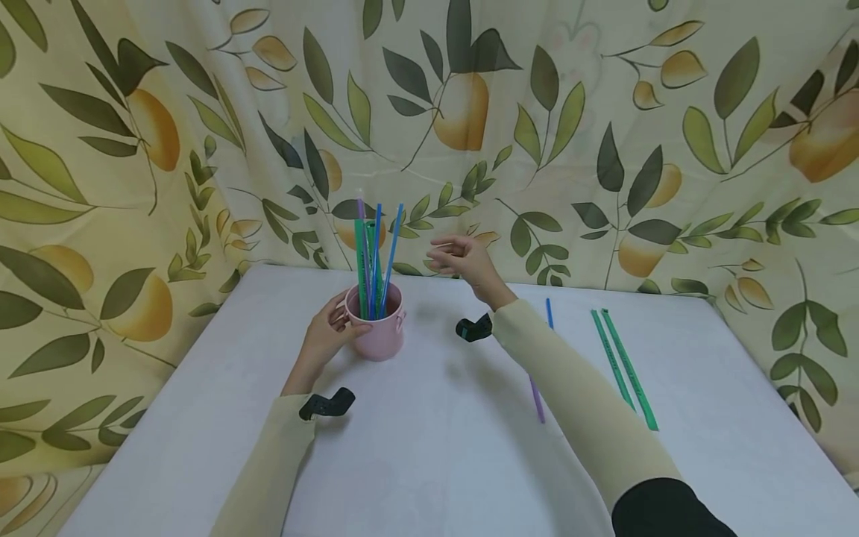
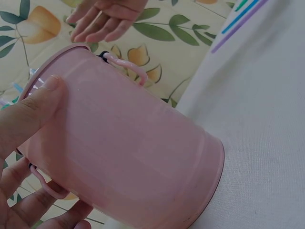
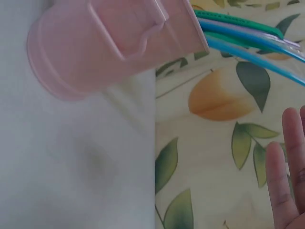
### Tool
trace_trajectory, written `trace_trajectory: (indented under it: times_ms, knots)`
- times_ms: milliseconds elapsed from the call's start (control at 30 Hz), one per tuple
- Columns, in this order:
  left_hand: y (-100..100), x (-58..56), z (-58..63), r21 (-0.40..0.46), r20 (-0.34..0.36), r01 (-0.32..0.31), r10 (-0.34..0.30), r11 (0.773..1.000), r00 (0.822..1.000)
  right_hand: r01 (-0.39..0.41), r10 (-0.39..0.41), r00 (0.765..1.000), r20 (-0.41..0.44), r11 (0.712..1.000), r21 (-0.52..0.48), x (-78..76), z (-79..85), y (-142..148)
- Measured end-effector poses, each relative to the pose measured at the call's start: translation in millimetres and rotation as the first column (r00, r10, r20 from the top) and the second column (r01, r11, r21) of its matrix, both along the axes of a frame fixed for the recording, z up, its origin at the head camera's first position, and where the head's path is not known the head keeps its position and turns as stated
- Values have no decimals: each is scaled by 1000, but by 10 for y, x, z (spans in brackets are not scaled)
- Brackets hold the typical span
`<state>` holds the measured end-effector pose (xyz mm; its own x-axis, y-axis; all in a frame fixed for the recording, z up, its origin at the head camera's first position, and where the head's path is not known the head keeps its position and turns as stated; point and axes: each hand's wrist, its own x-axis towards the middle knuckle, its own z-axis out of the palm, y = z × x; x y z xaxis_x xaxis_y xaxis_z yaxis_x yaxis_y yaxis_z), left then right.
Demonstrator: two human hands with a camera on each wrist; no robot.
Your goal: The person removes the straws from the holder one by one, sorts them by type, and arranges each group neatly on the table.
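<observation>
A pink bucket (image 1: 377,339) with small side handles stands on the white table, holding several thin blue sticks (image 1: 394,250), a purple one and green flat strips (image 1: 360,261) upright. My left hand (image 1: 326,335) grips the bucket's left side near the rim; in the left wrist view the thumb (image 2: 40,102) presses its wall and the other fingers lie around the far side. To the right of the bucket, my right hand (image 1: 466,262) is raised in the air, fingers extended and holding nothing. The right wrist view shows two of its fingers (image 3: 281,181) apart from the sticks.
On the table's right lie two green strips (image 1: 627,365), a blue stick (image 1: 549,313) and a purple stick (image 1: 537,400), the last two partly behind my right sleeve. A curtain (image 1: 429,179) printed with leaves and fruit hangs behind the table (image 1: 403,462).
</observation>
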<state>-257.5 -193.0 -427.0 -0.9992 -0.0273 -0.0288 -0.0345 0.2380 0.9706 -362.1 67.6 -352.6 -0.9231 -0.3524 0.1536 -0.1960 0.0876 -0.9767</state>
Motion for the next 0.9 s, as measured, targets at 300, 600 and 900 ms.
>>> trace_trajectory:
  times_ms: [300, 600, 900]
  knots:
    - [0, 9, -1, -1, 3, -10, 10, 1000, 1000, 27, -26, 999, 21, 1000, -10, 31, 30, -295]
    - [25, -23, 6, -4, 28, -7, 8, 1000, 1000, 76, -75, 993, 95, 997, -15, -12, 27, -462]
    - [17, -16, 3, -1, 27, -21, 21, 1000, 999, 52, -47, 979, 196, 999, -18, 0, -9, -628]
